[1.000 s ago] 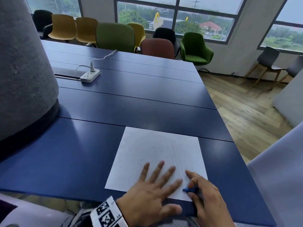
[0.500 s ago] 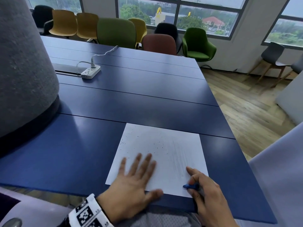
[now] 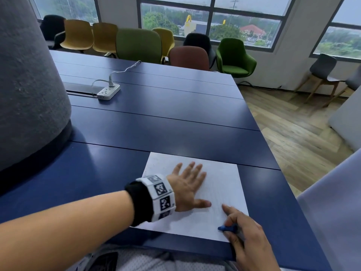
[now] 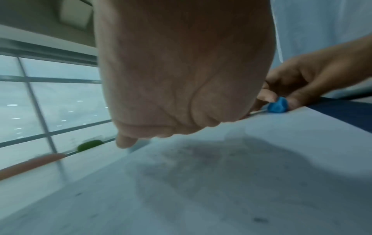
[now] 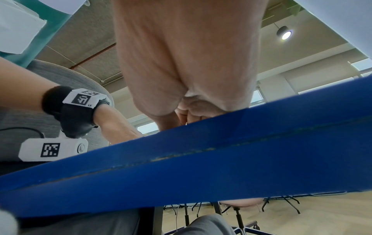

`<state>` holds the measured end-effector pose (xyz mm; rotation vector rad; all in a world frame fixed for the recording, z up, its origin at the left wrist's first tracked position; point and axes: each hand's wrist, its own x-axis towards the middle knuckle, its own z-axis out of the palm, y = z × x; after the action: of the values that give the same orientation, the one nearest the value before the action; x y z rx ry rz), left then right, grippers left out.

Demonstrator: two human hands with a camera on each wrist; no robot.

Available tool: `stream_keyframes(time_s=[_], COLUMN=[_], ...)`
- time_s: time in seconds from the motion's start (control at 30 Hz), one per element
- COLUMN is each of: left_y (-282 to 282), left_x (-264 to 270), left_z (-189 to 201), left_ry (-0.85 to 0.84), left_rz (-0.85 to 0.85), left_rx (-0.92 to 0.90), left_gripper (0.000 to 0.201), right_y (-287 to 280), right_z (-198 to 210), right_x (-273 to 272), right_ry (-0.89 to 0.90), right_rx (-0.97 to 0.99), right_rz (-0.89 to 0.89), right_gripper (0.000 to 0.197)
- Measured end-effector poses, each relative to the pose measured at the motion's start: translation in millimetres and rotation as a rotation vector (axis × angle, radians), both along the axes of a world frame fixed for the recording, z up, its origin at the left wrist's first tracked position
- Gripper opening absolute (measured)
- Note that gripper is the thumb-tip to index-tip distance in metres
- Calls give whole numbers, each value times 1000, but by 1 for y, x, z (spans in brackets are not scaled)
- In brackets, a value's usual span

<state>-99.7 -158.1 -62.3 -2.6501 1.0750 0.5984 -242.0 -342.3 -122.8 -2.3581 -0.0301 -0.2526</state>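
Paper (image 3: 220,178) is lying flat at the near edge of the counter (image 3: 156,122). The left hand (image 3: 187,189), grip spread flat with straight fingers, is now pressing farther up the sheet than a second ago, freeing the near corner. There the right hand (image 3: 249,241) is pinching a blue pen (image 3: 226,228), probably readying to write.

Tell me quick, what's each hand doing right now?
Left hand: open, fingers straight on the paper.
Right hand: closed on a blue pen.

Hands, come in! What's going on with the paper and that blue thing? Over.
Left hand flat on the paper. Right hand pinches the blue thing at the paper's near edge. Power strip far off, no bother.
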Motion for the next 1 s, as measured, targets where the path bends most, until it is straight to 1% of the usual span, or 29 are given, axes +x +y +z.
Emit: stream_keyframes(time_s=[0.07, 0.1, 0.17, 0.23, 0.37, 0.4, 0.43, 0.47, 0.6, 0.67, 0.73, 0.8, 0.87, 0.93, 0.97, 1.0], left_y=[-12, -13, -7, 9, 35, 35, 31, 23, -17, -26, -19, -1, 19, 30, 31, 29], left_x=[-11, -15, -15, -9, 13, 16, 18, 17, 5, 3, 6, 12, 19, 26, 30, 32], left_z=[-10, -13, -15, -12, -6, -6, -6, -7, -11, -15, -16, -16, -12, -7, -5, -4], left_ry=[60, 86, 116, 131, 121, 110, 101, 93, 109, 126, 130, 122, 86, 21, -13, -35], left_rz=[-101, -112, -54, 74, 450, 497, 496, 448, 112, 68, 151, 315, 472, 589, 620, 606], left_rx=[-30, -49, -73, -67, -46, -49, -61, -82, -116, -101, -102, -100, -68, -15, 7, 20], left_gripper=[84, 82, 81, 82, 92, 93, 94, 92, 82, 81, 82, 87, 92, 99, 101, 101], right_y=[-1, -1, 0, 1, 2, 2, 2, 2, 0, -1, 0, 0, 1, 2, 2, 2], right_z=[-1, 0, 1, 1, 1, 1, 0, 1, 2, 4, 5, 4, 3, 4, 5, 4], right_x=[0, 0, 0, -1, -1, -1, -1, -1, 0, 0, 1, 1, 1, 1, 2, 2], right_ry=[-12, -9, -6, -1, -24, -31, -37, -40, -43, -50, -54, -47, -43, -45, -40, -32], right_rx=[-5, -3, 2, -3, -11, -11, -9, -5, 3, 21, 25, 26, 20, 1, 4, 10], right_rz=[-3, -7, -12, -15, -14, -13, -11, -10, -5, 3, 4, -1, -2, -1, -1, -2], right_gripper=[45, 45, 46, 46, 51, 53, 54, 54, 46, 40, 40, 47, 50, 50, 50, 50])
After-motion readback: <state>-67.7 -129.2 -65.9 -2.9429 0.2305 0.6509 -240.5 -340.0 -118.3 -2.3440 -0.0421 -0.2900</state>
